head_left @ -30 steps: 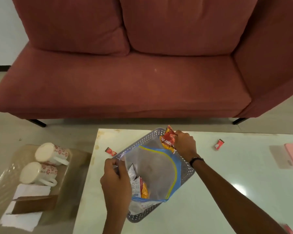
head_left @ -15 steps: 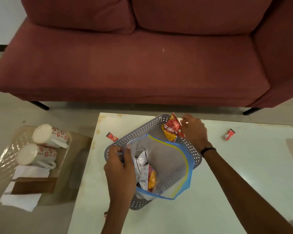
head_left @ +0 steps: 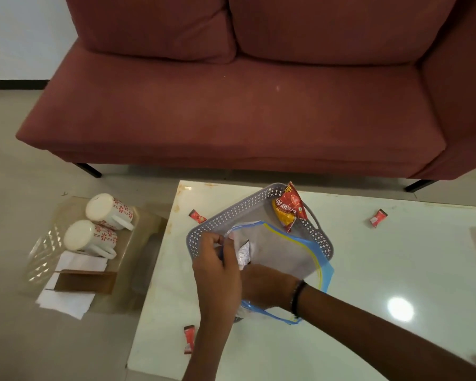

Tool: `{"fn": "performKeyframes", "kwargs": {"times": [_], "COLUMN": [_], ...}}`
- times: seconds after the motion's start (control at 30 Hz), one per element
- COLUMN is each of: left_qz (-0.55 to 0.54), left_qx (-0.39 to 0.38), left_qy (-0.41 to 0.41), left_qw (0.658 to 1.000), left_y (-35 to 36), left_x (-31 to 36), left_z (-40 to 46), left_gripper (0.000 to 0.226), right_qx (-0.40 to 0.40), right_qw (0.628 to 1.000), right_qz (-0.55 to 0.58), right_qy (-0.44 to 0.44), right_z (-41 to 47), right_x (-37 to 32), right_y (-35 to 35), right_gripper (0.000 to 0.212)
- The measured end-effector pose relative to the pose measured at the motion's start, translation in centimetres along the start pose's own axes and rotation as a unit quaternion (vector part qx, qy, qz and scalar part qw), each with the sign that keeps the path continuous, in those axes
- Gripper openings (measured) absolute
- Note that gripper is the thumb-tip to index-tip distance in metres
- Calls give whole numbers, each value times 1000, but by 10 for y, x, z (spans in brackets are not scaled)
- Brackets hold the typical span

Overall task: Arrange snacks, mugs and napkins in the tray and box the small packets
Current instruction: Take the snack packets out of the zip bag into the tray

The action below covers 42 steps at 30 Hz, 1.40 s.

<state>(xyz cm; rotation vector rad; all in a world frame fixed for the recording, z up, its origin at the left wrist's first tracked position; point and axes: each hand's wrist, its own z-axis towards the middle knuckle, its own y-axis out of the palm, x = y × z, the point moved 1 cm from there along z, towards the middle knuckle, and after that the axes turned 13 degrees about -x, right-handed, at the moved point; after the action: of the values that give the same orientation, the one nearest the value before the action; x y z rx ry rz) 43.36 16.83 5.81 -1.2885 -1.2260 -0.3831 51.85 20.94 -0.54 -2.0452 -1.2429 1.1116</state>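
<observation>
**Early days: one snack in the tray**

Glossy white table (head_left: pixel 368 270): I see my right hand (head_left: pixel 261 287) deep in the zip bag (head_left: pixel 286 251) – grip hidden – while my left hand (head_left: pixel 217 268) pinches its mouth. One red snack packet (head_left: pixel 289 209) sits in the grey tray (head_left: pixel 231 213); small red sachets (head_left: pixel 378 218) lie loose, mugs (head_left: pixel 105 210) and napkins (head_left: pixel 66 301) wait on the floor – most remains.

- Left hand (head_left: pixel 217 273): reaches up from the bottom edge on a bare forearm, back of the hand facing the camera, fingers (head_left: pixel 213 240) curled and pinched together at the top.
- Right hand (head_left: pixel 264 288): comes in from the lower right on a long bare forearm, mostly hidden behind the left hand; finger position cannot be told.
- Right wrist: wears a dark band (head_left: pixel 297 296).
</observation>
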Motion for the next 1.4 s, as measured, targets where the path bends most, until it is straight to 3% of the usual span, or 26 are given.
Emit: {"fn": "performKeyframes", "kwargs": {"times": [0.03, 0.1, 0.17, 0.23, 0.3, 0.37, 0.43, 0.53, 0.6, 0.73, 0.83, 1.0, 1.1, 1.2, 1.4], "left_qz": [-4, 0, 1, -1, -1, -2, -3, 0, -2, 0, 26, 23, 64, 147, 201], "left_qx": [0, 0, 0, 3, 9, 14, 20, 28, 26, 22, 30, 47, 31, 26, -10], "left_qy": [0, 2, 7, 8, 3, -7, -15, -31, -45, -55, -47, -36, -1, 38, 24], "left_qw": [1000, 1000, 1000, 1000, 1000, 1000, 1000, 999, 999, 998, 998, 998, 997, 988, 979], "left_y": [1, 3, 3, 1, -2, -4, -6, -6, -5, 1, 3, 1, 2, 4, 10], "left_x": [-1, -3, -4, -5, -7, -8, -8, -7, -6, -6, -7, -8, -4, -8, -13], "left_z": [-1, -5, -9, -11, -12, -11, -9, -6, -4, -1, 3, 3, 0, -5, -14], "left_gripper": [10, 9, 4, 3, 4, 8, 11, 14, 16, 22, 28, 17, 16, 15, 14], "right_qx": [38, 5, 2, -41, 34, 75, 170, 314, 390, 441, 496, 658, 696, 685, 646], "right_qw": [999, 998, 999, 996, 994, 990, 968, 895, 825, 662, 604, 492, 484, 497, 515], "right_qz": [-29, -10, -3, 42, 58, 87, 135, 274, 386, 595, 615, 564, 513, 481, 450], "right_qy": [18, 56, 45, 62, 88, 85, 130, 158, 140, 116, 102, 83, 133, 230, 338], "right_z": [12, 21, 34, 27, 20, 2, -21, -59, -82, -103, -119, -162, -161, -130, -58], "right_x": [2, 3, 4, -5, 4, 4, 11, 14, 12, 10, 7, 21, 47, 78, 101], "right_y": [11, 22, 35, 27, 26, 11, -3, -12, -14, -14, -23, -47, -34, 10, 92], "right_gripper": [24, 10, 23, 7, 32, 21, 14, 12, 7, 3, 8, 9, 9, 7, 9]}}
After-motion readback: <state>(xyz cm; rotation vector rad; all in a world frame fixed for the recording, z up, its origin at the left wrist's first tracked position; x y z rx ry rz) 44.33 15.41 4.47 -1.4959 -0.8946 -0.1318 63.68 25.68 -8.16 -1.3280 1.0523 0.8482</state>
